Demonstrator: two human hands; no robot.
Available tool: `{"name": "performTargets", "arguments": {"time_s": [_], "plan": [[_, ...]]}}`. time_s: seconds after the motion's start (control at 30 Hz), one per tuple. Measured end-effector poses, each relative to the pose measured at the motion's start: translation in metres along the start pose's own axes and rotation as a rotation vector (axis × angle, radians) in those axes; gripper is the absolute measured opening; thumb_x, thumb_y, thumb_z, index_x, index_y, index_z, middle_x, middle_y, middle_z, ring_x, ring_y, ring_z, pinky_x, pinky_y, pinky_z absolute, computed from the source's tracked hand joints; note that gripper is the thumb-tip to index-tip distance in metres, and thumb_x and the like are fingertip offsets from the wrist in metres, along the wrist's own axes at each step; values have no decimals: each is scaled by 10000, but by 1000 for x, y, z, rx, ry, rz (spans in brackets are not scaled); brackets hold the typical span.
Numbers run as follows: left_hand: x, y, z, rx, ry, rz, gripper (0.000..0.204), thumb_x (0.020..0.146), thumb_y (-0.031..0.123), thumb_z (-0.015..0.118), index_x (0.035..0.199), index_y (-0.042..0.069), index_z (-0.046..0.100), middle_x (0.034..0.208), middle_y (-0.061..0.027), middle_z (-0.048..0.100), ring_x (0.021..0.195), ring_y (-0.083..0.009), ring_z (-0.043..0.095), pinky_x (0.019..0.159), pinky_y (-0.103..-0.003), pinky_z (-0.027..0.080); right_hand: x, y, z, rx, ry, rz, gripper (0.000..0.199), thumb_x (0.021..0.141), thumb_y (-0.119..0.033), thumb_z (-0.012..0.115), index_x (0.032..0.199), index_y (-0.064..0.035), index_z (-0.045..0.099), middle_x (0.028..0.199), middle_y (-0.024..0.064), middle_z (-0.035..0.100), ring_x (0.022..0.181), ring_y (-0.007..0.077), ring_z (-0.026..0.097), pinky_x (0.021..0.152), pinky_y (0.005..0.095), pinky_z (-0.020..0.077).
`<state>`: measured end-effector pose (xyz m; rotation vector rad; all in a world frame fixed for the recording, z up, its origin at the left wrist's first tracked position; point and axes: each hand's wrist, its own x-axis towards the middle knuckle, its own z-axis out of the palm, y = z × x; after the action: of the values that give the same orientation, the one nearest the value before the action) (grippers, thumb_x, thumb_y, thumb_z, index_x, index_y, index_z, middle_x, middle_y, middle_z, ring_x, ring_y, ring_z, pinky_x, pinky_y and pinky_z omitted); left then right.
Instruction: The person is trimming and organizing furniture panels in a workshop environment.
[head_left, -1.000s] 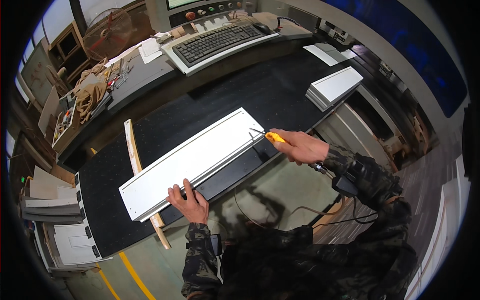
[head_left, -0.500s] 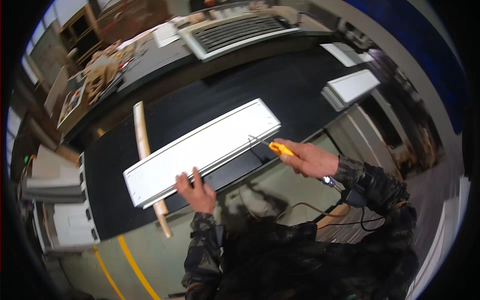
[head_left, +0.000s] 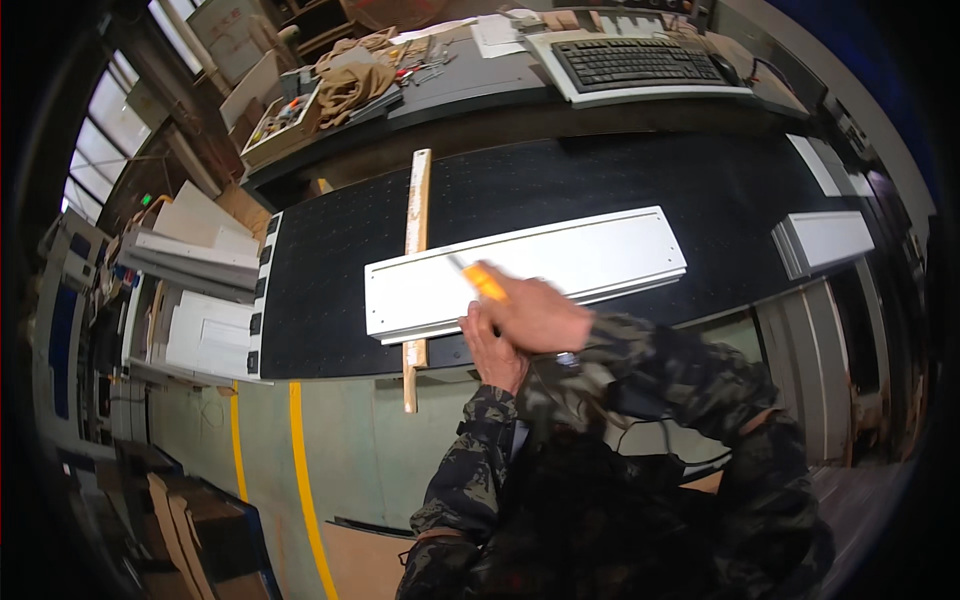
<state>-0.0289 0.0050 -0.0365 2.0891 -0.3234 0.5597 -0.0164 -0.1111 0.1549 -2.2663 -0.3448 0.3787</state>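
Since a moment ago the right hand [head_left: 535, 312] has swung leftward, carrying the yellow-handled screwdriver [head_left: 478, 279] over the long white panel [head_left: 525, 270] lying across the black worktable [head_left: 330, 270]. Fingers clamped on the handle; left hand [head_left: 492, 352] sits underneath at the near edge, grip unclear. The panel looks stiff, light, smooth — best held by its long edges. A wooden strip [head_left: 414, 230] lies beneath.

An open cardboard box [head_left: 283, 112] of small parts sits at eleven o'clock on the far bench [head_left: 470, 85], tan with a pale rim. Brown flattened cardboard boxes [head_left: 175, 535] stand on the floor at seven o'clock, beside a yellow line. White paper sheets [head_left: 497, 30] lie at twelve o'clock, left of the keyboard. No screens or signs show clearly.
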Motion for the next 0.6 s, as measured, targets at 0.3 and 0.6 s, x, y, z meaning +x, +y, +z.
{"name": "performTargets", "arguments": {"time_s": [0.3,0.6], "plan": [[-2,16,-5,377,-26,163,677,753,-31,586,1397,162,513,1380,-179,382,1376,-405,294,1156,-607,214,-143,107,-113,252,384,342,493,1034,-306,440,1466,-76,379,700,4,509,505,61,468,466,228,389],[-6,49,-80,129,-110,105,515,762,-54,535,1276,-11,535,1232,-203,506,1195,-420,474,1015,-477,407,-58,47,4,412,-182,-391,488,1004,-246,534,1405,-5,395,1070,130,611,878,191,630,814,319,494]]}}
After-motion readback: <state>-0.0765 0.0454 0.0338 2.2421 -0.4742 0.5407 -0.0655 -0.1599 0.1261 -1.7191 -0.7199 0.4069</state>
